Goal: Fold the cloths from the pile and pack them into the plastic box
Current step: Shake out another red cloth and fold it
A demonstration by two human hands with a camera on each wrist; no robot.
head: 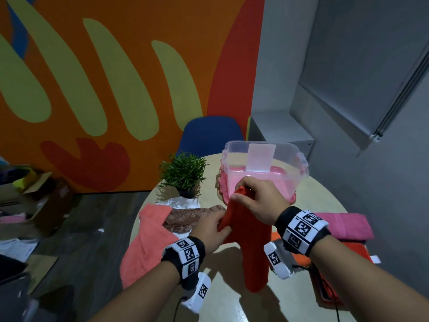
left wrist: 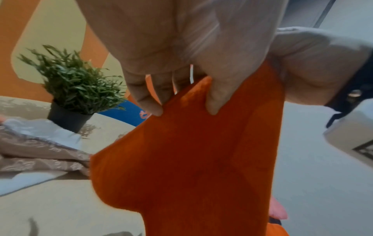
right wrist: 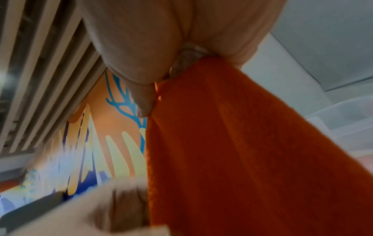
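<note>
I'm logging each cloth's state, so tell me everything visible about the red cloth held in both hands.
The red cloth looks like soft, fuzzy terry, plain, more orange in the wrist views. It hangs lifted above the round table, draped in long vertical folds, not yet folded flat. The right hand pinches its top edge; the left hand grips a lower side edge. It hangs in front of the plastic box.

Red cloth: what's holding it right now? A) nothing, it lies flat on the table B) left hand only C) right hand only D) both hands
D: the right hand pinches the top of the red cloth, the left hand grips its edge lower down, and the cloth hangs above the table.
</note>
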